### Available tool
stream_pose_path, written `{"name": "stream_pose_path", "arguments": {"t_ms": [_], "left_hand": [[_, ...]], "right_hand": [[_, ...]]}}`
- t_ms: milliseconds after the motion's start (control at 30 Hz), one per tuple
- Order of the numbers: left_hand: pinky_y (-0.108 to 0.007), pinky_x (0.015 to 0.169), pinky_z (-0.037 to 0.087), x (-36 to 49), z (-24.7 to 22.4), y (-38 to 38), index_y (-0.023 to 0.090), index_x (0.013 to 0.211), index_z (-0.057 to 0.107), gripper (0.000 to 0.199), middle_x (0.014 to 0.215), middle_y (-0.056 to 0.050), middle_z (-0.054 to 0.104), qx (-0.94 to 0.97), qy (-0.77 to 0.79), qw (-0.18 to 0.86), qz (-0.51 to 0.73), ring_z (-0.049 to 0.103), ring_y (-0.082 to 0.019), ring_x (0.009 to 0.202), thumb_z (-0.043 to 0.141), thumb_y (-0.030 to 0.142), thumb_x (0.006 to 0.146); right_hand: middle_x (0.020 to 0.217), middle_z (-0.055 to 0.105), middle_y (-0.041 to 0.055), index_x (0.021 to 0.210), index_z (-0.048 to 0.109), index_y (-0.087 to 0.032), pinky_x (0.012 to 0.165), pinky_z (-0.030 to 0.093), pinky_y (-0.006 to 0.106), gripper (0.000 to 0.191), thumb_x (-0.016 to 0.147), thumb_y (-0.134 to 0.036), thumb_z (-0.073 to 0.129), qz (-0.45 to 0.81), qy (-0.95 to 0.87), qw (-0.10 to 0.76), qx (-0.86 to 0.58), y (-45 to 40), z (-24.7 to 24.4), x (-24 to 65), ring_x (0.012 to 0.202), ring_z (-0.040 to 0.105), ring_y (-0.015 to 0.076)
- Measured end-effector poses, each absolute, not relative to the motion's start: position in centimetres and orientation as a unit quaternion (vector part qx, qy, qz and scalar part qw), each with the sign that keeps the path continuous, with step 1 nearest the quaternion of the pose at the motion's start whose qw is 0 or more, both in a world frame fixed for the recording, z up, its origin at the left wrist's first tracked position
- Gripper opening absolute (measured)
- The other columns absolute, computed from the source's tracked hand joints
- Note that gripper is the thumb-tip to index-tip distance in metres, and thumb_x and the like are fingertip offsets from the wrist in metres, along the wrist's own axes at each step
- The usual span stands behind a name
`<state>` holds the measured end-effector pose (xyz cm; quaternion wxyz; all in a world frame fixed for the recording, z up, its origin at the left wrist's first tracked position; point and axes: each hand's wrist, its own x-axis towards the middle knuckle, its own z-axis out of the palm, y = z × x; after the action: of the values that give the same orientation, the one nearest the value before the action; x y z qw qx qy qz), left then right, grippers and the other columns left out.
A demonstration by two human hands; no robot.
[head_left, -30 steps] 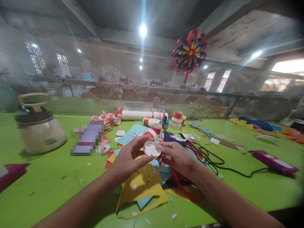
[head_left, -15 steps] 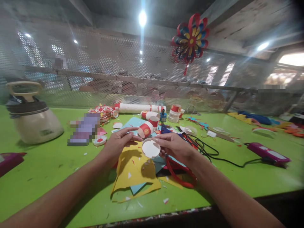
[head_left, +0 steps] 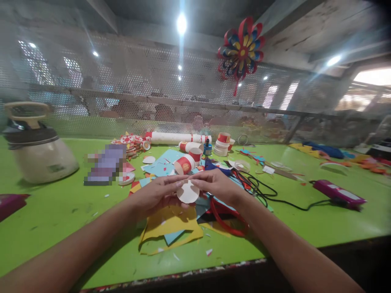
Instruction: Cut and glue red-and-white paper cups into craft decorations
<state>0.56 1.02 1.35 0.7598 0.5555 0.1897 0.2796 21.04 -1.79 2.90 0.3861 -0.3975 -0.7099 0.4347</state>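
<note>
A round white paper disc (head_left: 188, 193) is held between both hands above the table. My left hand (head_left: 159, 192) grips its left edge, thumb on top and fingers underneath. On its right edge, my right hand (head_left: 215, 185) is closed with the thumb near the top. Below the disc lies torn yellow paper (head_left: 171, 221) over some light blue paper. Just beyond the hands, a red and white paper cup (head_left: 185, 164) lies on its side. Scissors with red handles (head_left: 227, 219) rest beneath my right wrist.
A large beige flask (head_left: 42, 158) stands at the left. Black cable leads to a purple device (head_left: 339, 194) at the right. Stacked cups (head_left: 222, 144), a blue bottle (head_left: 207, 148) and a long white tube (head_left: 171, 138) are at the back of the green table (head_left: 100, 232).
My left hand has moved right and taken hold of the disc, which my right hand held alone before. The view has shifted slightly.
</note>
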Motion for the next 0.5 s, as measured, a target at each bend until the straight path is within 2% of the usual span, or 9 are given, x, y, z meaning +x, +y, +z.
{"name": "stream_pose_path", "arguments": {"t_ms": [100, 233, 333, 400, 500], "left_hand": [[-0.026, 0.066, 0.057, 0.4, 1.3, 1.1, 0.016, 0.12, 0.062, 0.035, 0.093, -0.011, 0.072, 0.549, 0.168, 0.77, 0.278, 0.07, -0.017, 0.074, 0.061, 0.027, 0.087], [-0.03, 0.074, 0.058, 0.6, 1.1, 1.2, 0.016, 0.114, 0.066, 0.031, 0.096, -0.011, 0.071, 0.545, 0.188, 0.754, 0.314, 0.069, -0.019, 0.082, 0.064, 0.025, 0.085], [-0.031, 0.078, 0.058, 0.6, 0.9, 1.6, 0.013, 0.106, 0.069, 0.028, 0.099, -0.012, 0.071, 0.532, 0.223, 0.737, 0.353, 0.067, -0.019, 0.085, 0.066, 0.028, 0.083], [-0.028, 0.076, 0.057, 0.6, 0.9, 1.8, 0.012, 0.104, 0.069, 0.028, 0.098, -0.012, 0.071, 0.523, 0.232, 0.733, 0.369, 0.067, -0.018, 0.083, 0.068, 0.029, 0.082], [-0.026, 0.074, 0.056, 0.7, 0.7, 1.9, 0.011, 0.102, 0.069, 0.026, 0.093, -0.012, 0.071, 0.513, 0.229, 0.734, 0.382, 0.067, -0.016, 0.078, 0.067, 0.028, 0.083]], "right_hand": [[0.062, 0.058, 0.0, 0.097, 0.073, -0.011, 0.051, 0.042, 0.025, 0.035, 0.083, -0.039, 0.06, 0.403, -0.728, 0.381, -0.404, -1.7, 3.0, 21.1, 0.05, 0.049, 0.0097], [0.07, 0.061, 0.0034, 0.093, 0.072, -0.011, 0.054, 0.046, 0.027, 0.033, 0.088, -0.038, 0.052, 0.315, -0.744, 0.407, -0.427, -1.7, 3.1, 20.9, 0.056, 0.052, 0.0127], [0.093, 0.062, 0.0098, 0.104, 0.067, -0.012, 0.072, 0.048, 0.035, 0.029, 0.088, -0.033, 0.055, 0.189, -0.75, 0.457, -0.438, -2.0, 3.1, 20.5, 0.082, 0.056, 0.02], [0.107, 0.057, 0.0124, 0.109, 0.065, -0.014, 0.088, 0.043, 0.041, 0.032, 0.081, -0.027, 0.065, 0.119, -0.773, 0.459, -0.42, -2.3, 2.9, 20.1, 0.101, 0.051, 0.0246], [0.113, 0.055, 0.0132, 0.098, 0.067, -0.017, 0.097, 0.035, 0.046, 0.022, 0.076, -0.017, 0.068, 0.061, -0.818, 0.425, -0.384, -2.7, 2.2, 19.3, 0.109, 0.044, 0.0278]]}}
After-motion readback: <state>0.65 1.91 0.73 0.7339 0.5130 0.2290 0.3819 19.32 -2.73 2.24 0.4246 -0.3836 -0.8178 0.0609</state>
